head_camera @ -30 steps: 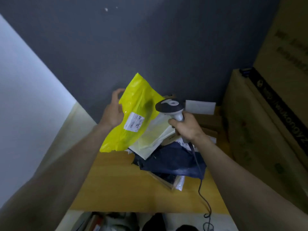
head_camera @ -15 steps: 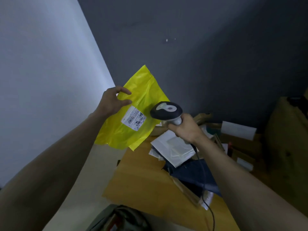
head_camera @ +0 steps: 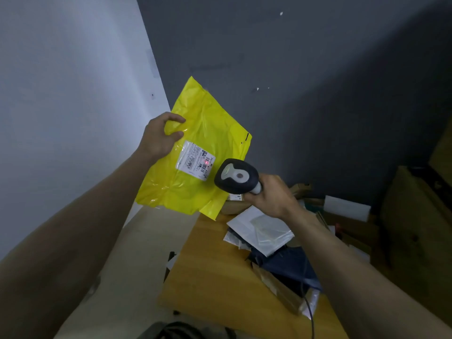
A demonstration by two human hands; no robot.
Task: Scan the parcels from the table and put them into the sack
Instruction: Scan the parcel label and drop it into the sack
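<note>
Yellow parcel (head_camera: 195,152): held aloft at 11 o'clock from table (head_camera: 220,277), left hand (head_camera: 160,138) pinching its upper edge. Looks light, floppy, slick; best gripped by an edge. Right hand (head_camera: 271,195) clasps scanner (head_camera: 236,176).

Yellow parcel (head_camera: 195,152): a second ago it hung over the pile on the table (head_camera: 220,277); now it is held out past the table's left edge, in front of the wall corner.
Left hand (head_camera: 160,137): has carried the parcel leftward, with the thumb now lying across the front face.
Scanner (head_camera: 236,176): has been brought closer to the white label (head_camera: 195,159).
Label: a red spot now glows on the barcode, where earlier there was none.
</note>
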